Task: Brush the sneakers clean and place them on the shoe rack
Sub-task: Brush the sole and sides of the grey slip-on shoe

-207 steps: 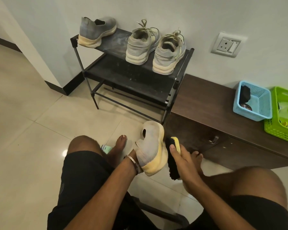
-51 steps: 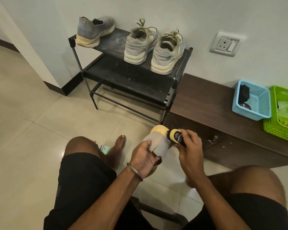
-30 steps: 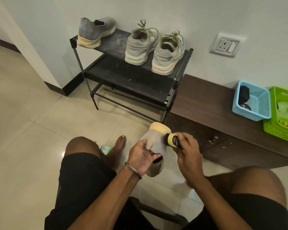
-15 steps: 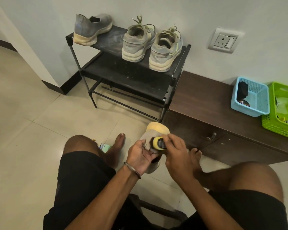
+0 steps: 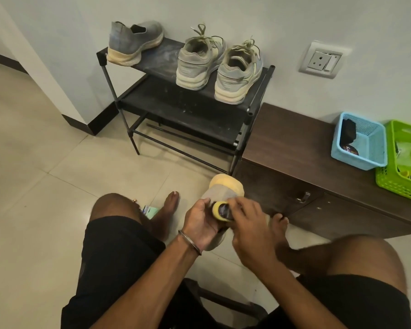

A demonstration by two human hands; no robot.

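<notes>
Change: brush (image 5: 222, 211) now drawn back from the toe of the held sneaker (image 5: 226, 189) toward its opening. Held sneaker: grey upper, yellow sole, toe up, in front of the shoe rack (image 5: 190, 108), above the floor. Left hand (image 5: 201, 223) clamped round its upper; right hand (image 5: 248, 225) curled round the brush, bristles on the upper. Step: brushing. Next, by judgement: finish strokes, then place it beside the matching sneaker (image 5: 134, 42) at the rack's top left; laced pair (image 5: 220, 65) at its right.

Blue basket (image 5: 375, 148), green basket (image 5: 389, 184), perhaps touching
</notes>
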